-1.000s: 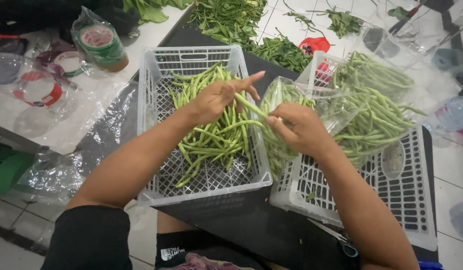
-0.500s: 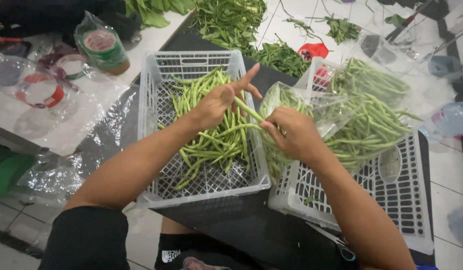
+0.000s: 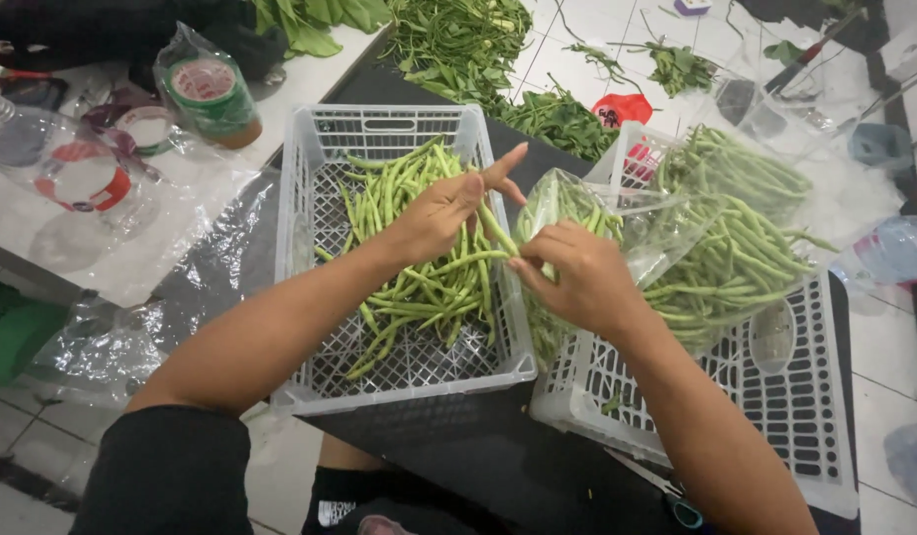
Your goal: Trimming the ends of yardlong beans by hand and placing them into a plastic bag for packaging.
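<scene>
White crate (image 3: 310,248) underneath, my left hand (image 3: 433,213) pinches a bean (image 3: 498,233), feeding the bag (image 3: 577,208) my right hand (image 3: 572,272) grips open

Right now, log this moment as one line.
left hand: pinching green bean | right hand: holding clear bag of beans | below: white crate

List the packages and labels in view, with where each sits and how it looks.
Clear plastic bag: at the right hand, holding green beans.
Larger clear bag: right crate, full of beans.
Tape roll: upper left, green, bagged.
Plastic bottle: far left, clear, red-and-white label.
</scene>
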